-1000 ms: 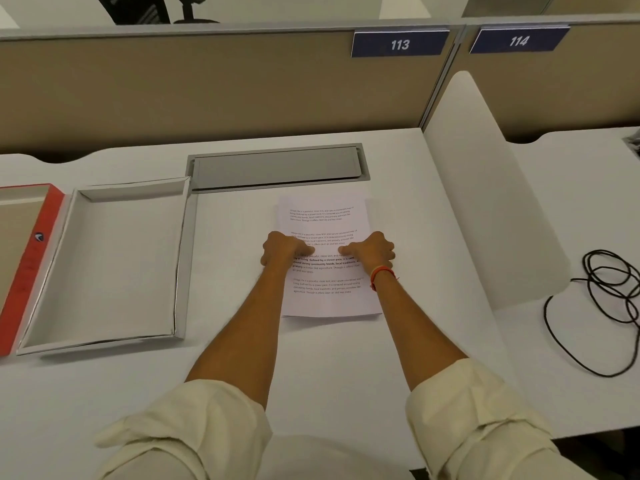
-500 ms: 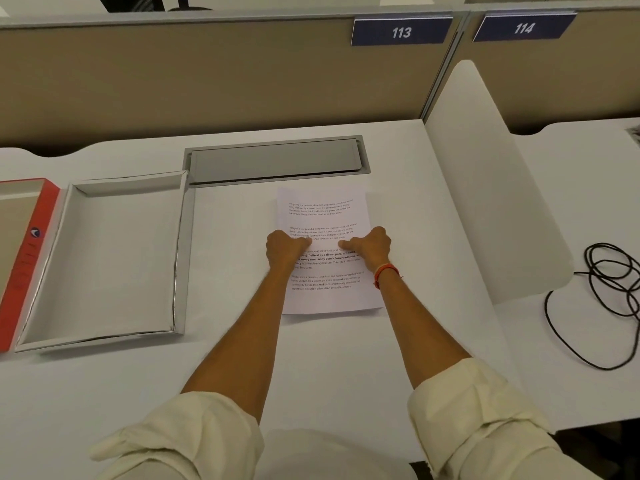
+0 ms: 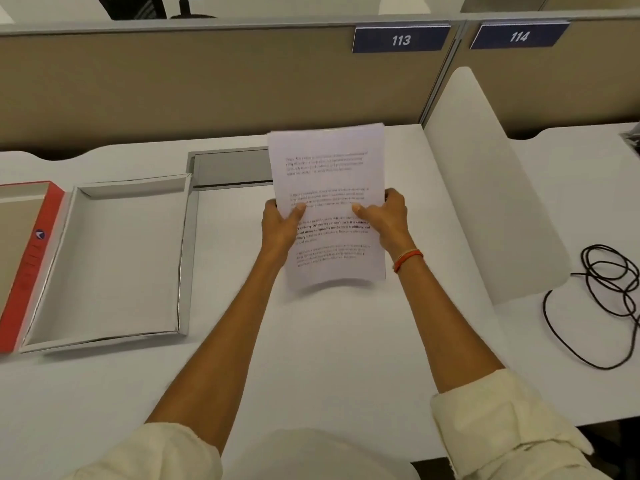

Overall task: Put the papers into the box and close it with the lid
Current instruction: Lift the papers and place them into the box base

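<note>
Both hands, left hand and right hand, pinch the papers by the side edges, thumbs on top, held up off the desk. Open box sits at 9 o'clock, red lid just past it.

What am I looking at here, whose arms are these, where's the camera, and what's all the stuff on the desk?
No machine here: a person wears a camera on their head, looking down at their own arms. The left hand and right hand grip the papers, a printed stack raised off the white desk. To the left lies an open, empty white box, and beside it, at the edge of the picture, its red lid. A coiled black cable lies on the neighbouring desk.
</note>
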`<state>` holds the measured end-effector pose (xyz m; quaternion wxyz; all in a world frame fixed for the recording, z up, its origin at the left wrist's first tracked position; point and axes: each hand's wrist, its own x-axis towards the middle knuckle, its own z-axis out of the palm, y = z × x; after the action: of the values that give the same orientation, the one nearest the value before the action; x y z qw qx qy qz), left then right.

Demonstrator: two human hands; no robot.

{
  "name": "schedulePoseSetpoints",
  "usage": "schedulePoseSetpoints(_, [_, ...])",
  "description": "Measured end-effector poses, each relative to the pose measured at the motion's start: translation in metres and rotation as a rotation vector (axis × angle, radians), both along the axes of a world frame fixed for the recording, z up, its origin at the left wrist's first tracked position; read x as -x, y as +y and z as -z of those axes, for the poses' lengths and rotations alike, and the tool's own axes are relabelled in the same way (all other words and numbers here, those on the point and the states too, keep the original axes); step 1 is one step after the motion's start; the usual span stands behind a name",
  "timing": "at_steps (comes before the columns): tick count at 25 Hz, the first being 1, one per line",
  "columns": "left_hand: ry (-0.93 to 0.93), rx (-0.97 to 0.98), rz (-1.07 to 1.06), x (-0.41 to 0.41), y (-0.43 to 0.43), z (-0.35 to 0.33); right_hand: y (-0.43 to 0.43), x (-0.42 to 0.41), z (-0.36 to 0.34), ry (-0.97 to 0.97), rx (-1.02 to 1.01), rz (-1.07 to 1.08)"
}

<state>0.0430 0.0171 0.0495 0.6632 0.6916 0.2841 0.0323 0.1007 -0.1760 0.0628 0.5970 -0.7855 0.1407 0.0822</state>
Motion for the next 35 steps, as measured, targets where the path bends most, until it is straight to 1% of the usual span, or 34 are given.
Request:
schedulePoseSetpoints(2, [-0.179,-0.006,0.022,0.0,-0.003,-0.015,-0.003,0.001,-0.01,-0.125,-0.106,-0.032])
schedulePoseSetpoints(4, [-0.316,0.021,0.034,0.002,-0.005,-0.024,-0.005,0.003,-0.015,-0.231,-0.181,-0.059])
schedulePoseSetpoints(6, [-0.389,0.012,0.047,0.004,-0.005,-0.026,-0.007,0.008,-0.014,-0.309,-0.224,-0.07])
schedulePoseSetpoints(9, [-0.437,0.02,0.078,0.008,-0.005,-0.02,-0.009,0.014,-0.005,-0.341,-0.282,-0.065])
schedulePoseSetpoints(14, [-0.397,-0.018,0.094,0.02,-0.002,0.0,-0.012,0.028,0.016,-0.329,-0.272,-0.081])
schedulePoseSetpoints(25, [-0.346,-0.047,0.094,0.027,-0.001,0.019,-0.008,0.032,0.028,-0.301,-0.223,-0.08])
schedulePoseSetpoints(31, [-0.284,-0.101,0.052,0.017,0.002,0.01,0.001,0.025,0.015,-0.287,-0.163,-0.046])
schedulePoseSetpoints(35, [-0.233,-0.154,0.018,0.01,0.014,-0.007,0.008,0.014,-0.008,-0.203,-0.026,-0.048])
